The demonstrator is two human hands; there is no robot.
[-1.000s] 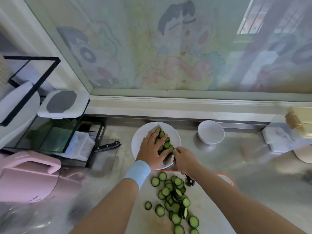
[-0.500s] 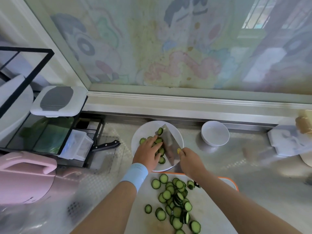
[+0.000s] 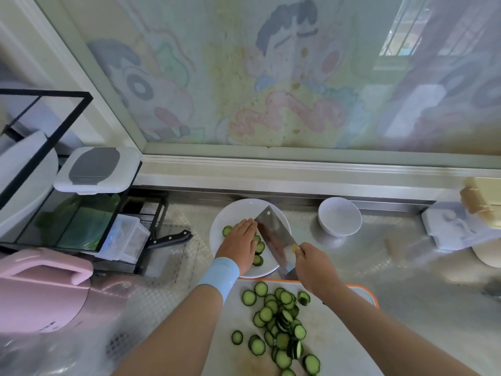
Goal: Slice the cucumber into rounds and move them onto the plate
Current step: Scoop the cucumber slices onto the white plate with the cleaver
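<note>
Standing at the far left of the bench are a pink appliance and a black rack, with a black-handled knife lying just beside the rack's foot. Centre: a white plate carries several cucumber rounds, mostly hidden beneath the left hand, which wears a light-blue wristband. Its grip is apart, the fingers straight and laid flat on the slices, the fingertips touching the blade of the cleaver. The blade is tilted over the plate's right half. The right hand has its grip clamped round the cleaver's handle at the plate's near-right rim. Nearer the viewer, an orange-edged cutting board holds the larger pile of rounds. Right of the plate stands a small white bowl.
</note>
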